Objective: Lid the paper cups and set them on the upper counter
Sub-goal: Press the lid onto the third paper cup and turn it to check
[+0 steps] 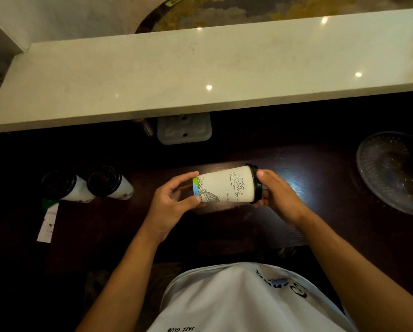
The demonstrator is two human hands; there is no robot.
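Below the cup [226,184], nearest, a white shirt [243,298]. The cup lies sideways over the dark counter [296,164], left hand [170,204] clamped on its base, right hand [277,195] pressing the lid [255,183]. Probably light, thin-walled paper: grip base and rim, not mid-wall.

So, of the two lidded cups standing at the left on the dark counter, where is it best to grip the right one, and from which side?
Probably around the white paper wall of the right cup, below its black lid, coming in from the right. It stands upright, the left cup is close on its other side, and pulling on the lid might loosen it.
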